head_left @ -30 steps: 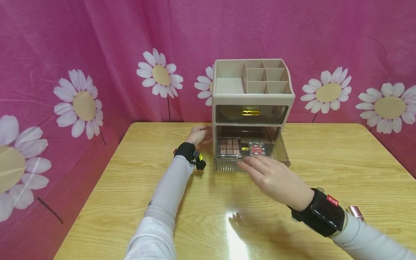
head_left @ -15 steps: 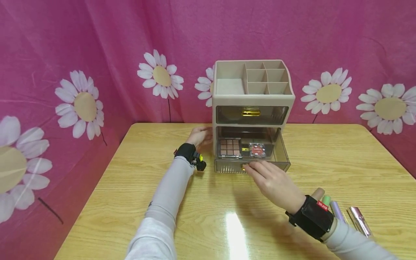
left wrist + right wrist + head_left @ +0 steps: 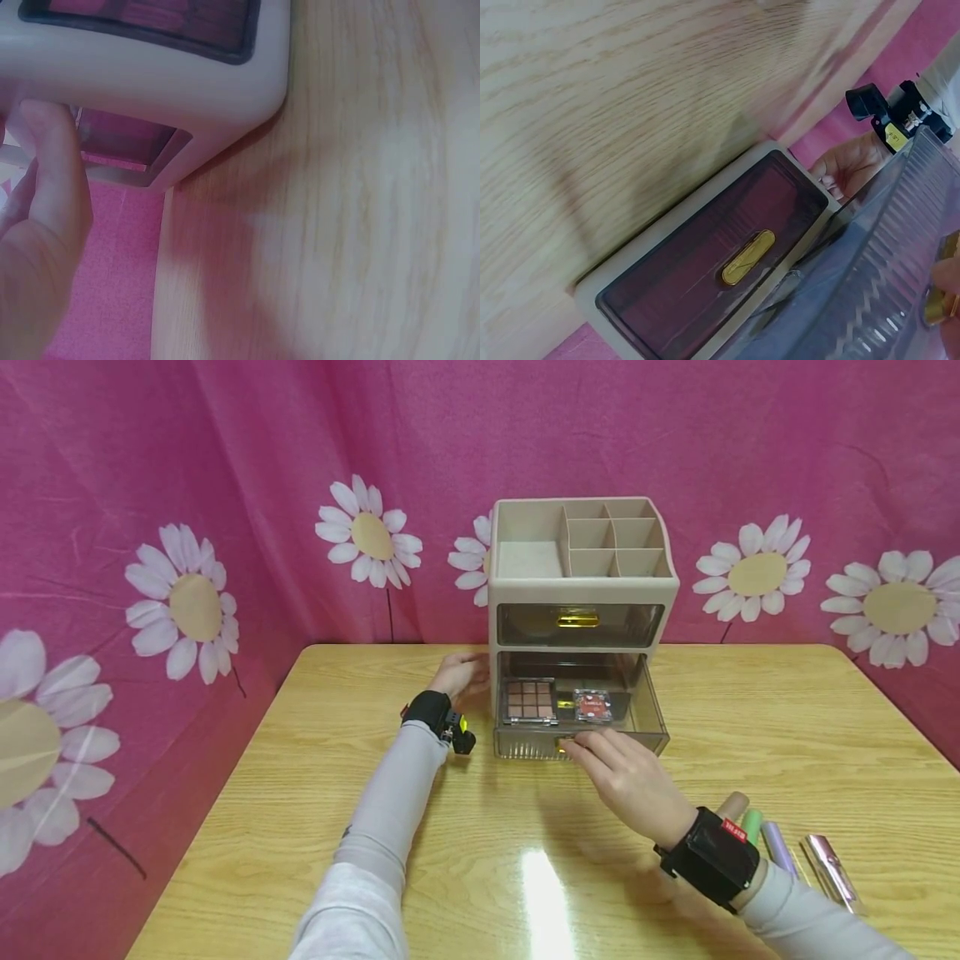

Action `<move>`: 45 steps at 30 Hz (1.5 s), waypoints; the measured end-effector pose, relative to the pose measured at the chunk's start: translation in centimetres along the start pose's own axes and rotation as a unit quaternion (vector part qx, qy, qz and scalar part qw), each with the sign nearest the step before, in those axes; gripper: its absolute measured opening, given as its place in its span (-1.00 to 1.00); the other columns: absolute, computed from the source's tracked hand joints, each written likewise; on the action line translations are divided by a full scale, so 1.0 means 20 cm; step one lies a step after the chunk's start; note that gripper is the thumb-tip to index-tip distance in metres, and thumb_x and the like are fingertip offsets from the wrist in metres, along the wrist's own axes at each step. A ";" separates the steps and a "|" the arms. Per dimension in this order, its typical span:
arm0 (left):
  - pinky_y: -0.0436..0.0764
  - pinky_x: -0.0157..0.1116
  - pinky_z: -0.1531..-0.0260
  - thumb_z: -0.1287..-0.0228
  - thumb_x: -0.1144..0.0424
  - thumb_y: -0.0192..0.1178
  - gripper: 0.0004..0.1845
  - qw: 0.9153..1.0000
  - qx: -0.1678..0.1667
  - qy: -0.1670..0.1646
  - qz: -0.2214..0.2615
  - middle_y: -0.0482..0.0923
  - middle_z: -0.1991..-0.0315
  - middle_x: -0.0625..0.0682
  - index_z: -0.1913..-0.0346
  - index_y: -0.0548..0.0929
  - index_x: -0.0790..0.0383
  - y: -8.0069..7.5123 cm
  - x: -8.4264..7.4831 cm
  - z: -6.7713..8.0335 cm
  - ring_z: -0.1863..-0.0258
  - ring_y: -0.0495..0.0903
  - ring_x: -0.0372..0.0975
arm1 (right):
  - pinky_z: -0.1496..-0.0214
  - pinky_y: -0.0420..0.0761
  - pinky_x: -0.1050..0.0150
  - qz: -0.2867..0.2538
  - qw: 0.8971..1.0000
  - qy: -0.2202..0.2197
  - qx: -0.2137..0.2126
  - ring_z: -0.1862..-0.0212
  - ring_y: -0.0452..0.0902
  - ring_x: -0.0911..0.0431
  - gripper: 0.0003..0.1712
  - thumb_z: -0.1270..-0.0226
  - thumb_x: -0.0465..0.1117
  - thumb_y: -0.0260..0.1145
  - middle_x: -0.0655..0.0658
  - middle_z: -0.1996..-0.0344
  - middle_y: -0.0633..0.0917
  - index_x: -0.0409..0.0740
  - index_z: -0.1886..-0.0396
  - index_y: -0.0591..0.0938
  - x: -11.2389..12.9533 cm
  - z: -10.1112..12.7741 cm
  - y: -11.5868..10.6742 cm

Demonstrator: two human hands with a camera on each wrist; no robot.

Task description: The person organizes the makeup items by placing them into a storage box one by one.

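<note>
Right hand at the handle of the open lower drawer

The right hand [image 3: 626, 777] pinches the gold handle of the smoky clear plastic drawer [image 3: 581, 731], pulled out from the beige plastic organizer [image 3: 583, 578]. The left hand [image 3: 461, 675], fingers straight, braces the organizer's side; best to move the drawer straight and slowly.

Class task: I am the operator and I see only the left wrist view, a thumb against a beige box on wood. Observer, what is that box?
Observer: An organiser with two drawers; the lower drawer is pulled out.
Operator: Anything inside it?
Observer: Yes, an eyeshadow palette and beside it a small red case.
Operator: Where is the right hand?
Observer: The right hand has its fingertips on that drawer's front, at its gold handle.
Operator: Anything else on the table?
Observer: A few tubes lie by the right wrist.
</note>
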State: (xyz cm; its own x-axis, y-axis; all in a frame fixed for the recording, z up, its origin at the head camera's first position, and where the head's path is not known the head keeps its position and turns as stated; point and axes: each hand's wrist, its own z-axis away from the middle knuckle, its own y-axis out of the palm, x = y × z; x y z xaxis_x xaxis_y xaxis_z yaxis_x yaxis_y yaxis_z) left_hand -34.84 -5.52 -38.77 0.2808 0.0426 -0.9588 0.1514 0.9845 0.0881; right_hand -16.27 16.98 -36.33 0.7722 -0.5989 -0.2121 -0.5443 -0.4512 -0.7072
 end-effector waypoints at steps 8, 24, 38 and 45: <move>0.48 -0.20 -0.07 -0.36 0.42 -0.06 -0.58 1.000 0.002 -0.010 -0.010 0.40 -0.14 0.26 -0.27 0.31 0.38 0.02 -0.06 0.07 0.10 0.49 -0.13 | 0.25 0.61 0.17 0.005 1.000 0.009 0.000 0.28 0.51 0.01 -0.57 0.14 -0.55 0.34 -0.20 0.31 0.60 -0.37 0.15 0.59 -0.02 -0.03 0.00; 0.47 -0.19 -0.08 -0.34 0.41 -0.02 -0.59 1.000 -0.005 -0.012 -0.003 0.46 -0.08 0.23 -0.24 0.36 0.36 0.01 -0.02 0.01 0.18 0.51 -0.16 | 0.23 0.58 0.18 -0.001 0.998 0.066 0.005 0.28 0.48 -0.01 -0.64 0.08 -0.60 0.31 -0.19 0.34 0.57 -0.34 0.20 0.62 -0.20 -0.11 0.11; 0.51 -0.22 -0.04 -0.33 0.40 0.00 -0.59 1.000 -0.012 -0.014 0.011 0.47 -0.05 0.23 -0.23 0.38 0.33 0.01 0.02 -0.04 0.28 0.50 -0.22 | 0.23 0.55 0.16 -0.008 0.993 0.116 -0.019 0.25 0.45 -0.03 -0.71 0.01 -0.59 0.26 -0.19 0.32 0.55 -0.33 0.23 0.61 -0.34 -0.16 0.23; 0.49 -0.20 -0.06 -0.34 0.43 -0.03 -0.60 1.000 -0.013 -0.013 0.015 0.47 -0.02 0.22 -0.23 0.38 0.35 0.01 0.02 -0.05 0.28 0.47 -0.21 | 0.20 0.55 0.15 -0.017 0.992 0.118 -0.030 0.24 0.45 -0.04 -0.71 0.01 -0.61 0.21 -0.19 0.34 0.54 -0.33 0.25 0.61 -0.37 -0.17 0.25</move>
State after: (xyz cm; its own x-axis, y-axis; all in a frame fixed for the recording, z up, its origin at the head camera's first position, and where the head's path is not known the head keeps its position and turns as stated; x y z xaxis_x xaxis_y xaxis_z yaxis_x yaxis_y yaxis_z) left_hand -35.67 -5.18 -39.49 0.3096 0.0679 -0.9485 0.1174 0.9871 0.1090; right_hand -25.86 16.86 -35.99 0.6960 -0.7178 -0.0190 -0.5423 -0.5082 -0.6691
